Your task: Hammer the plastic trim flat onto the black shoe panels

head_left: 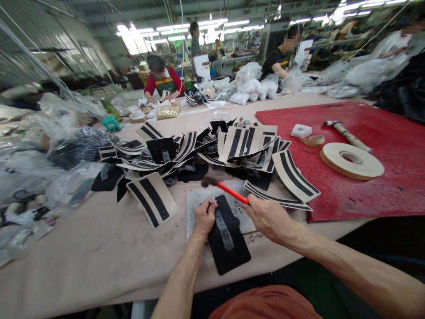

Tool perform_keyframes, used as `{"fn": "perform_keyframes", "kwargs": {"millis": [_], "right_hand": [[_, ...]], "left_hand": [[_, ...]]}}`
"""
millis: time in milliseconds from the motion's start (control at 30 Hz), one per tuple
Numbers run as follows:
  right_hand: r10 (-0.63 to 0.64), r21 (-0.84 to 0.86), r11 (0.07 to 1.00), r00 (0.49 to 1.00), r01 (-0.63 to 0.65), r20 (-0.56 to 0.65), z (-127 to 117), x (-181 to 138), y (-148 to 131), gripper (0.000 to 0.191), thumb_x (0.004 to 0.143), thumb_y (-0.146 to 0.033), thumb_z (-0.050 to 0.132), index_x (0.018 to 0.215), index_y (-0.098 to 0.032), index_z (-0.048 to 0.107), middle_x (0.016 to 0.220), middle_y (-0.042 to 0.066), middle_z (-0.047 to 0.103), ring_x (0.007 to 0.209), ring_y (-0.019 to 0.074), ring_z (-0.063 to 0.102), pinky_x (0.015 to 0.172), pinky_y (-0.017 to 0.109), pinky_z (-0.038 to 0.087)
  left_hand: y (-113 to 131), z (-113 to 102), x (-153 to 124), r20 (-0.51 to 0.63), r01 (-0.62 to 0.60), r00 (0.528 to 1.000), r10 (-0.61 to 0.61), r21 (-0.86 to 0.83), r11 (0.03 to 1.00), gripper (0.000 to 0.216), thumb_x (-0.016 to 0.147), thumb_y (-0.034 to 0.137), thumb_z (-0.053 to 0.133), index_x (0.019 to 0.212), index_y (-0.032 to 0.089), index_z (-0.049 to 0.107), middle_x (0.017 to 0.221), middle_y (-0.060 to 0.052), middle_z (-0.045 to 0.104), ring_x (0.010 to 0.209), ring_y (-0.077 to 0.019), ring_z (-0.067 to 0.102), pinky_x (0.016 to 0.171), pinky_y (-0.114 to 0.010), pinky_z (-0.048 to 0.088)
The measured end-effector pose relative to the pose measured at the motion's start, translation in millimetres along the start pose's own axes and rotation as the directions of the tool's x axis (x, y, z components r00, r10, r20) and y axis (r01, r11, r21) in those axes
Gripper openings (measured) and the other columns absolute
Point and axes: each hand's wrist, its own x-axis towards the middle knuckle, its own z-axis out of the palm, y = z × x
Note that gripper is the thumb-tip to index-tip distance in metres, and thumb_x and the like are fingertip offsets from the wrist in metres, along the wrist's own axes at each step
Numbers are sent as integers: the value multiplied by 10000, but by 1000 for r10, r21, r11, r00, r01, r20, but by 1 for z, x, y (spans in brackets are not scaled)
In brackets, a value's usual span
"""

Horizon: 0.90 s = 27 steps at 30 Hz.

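My right hand [265, 218] is closed around the red handle of a hammer [223, 186], whose dark head hangs over the far end of a grey cutting slab [195, 208]. My left hand [204, 218] pinches a small metal punch [211, 201] upright on a black shaped piece [229, 248] that lies on the slab. A clear strip [224, 230] rests along the black piece.
A heap of beige pieces with black stripes [206, 153] covers the table behind the slab. A red mat [375, 168] on the right carries tape rolls [352, 160] and another hammer [347, 134]. Plastic bags [40, 155] crowd the left. Other people work at the far side.
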Motion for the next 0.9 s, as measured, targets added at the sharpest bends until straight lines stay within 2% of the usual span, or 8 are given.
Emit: {"fn": "perform_keyframes", "kwargs": {"millis": [67,133,267,333,433,533,800,900], "right_hand": [[-42,-113,992,991,57,128,-9,1,2,253,1023,-363,390,945,-174,538,684,61,626,552,171,566,516,294,208],[-76,-131,987,991,90,107,-29,6,0,242,1018,-376,414,930,-184,531,676,49,619,524,158,540,506,296,185],[-21,25,999,938,31,-345,-64,13,-14,336,1048,-431,271,903,-210,478,642,12,554,495,132,468,510,273,243],[25,74,997,902,7,-432,-58,10,-16,365,1054,-424,214,898,-210,465,626,10,537,504,136,472,530,271,283],[-58,-31,998,992,55,-112,-27,-1,-10,311,1042,-381,295,880,-199,488,612,25,557,491,149,499,509,288,240],[-59,-97,992,977,80,204,-4,-9,2,259,1034,-372,376,943,-183,528,647,39,604,532,166,561,510,296,199],[196,77,971,941,-224,275,55,8,28,325,1051,-336,338,923,-160,580,777,69,653,710,184,639,621,270,350],[276,-68,961,953,-269,124,70,16,22,265,1022,-334,402,1031,-140,582,923,125,646,834,235,646,701,302,414]], "left_hand": [[0,0,1,-2,-9,1000,9,17,1000,141,866,291,600,874,217,720,812,-51,754,737,-219,705,732,-321,538],[1,-1,1,2,-10,1000,10,14,1000,139,872,291,596,860,218,714,810,-49,753,737,-217,702,724,-315,533],[0,-1,1,23,-9,1000,10,-22,1000,136,880,279,597,888,223,722,860,-43,757,797,-217,707,768,-305,521],[-2,-1,1,29,-3,1000,4,-28,1000,136,877,277,601,887,225,726,856,-41,753,794,-214,702,779,-302,515],[-3,-1,1,39,-2,999,2,1,1000,144,870,285,599,841,217,723,779,-42,733,720,-210,682,734,-303,506],[-3,-1,1,38,8,999,-9,27,1000,144,851,302,611,812,214,718,726,-42,716,679,-214,668,698,-308,500],[-1,-1,1,39,40,999,-37,-80,996,118,837,270,629,865,226,736,824,-46,746,771,-224,698,792,-334,533],[0,-1,1,32,59,998,-56,-107,993,109,823,281,653,865,227,737,827,-45,749,786,-228,703,801,-335,540]]}}
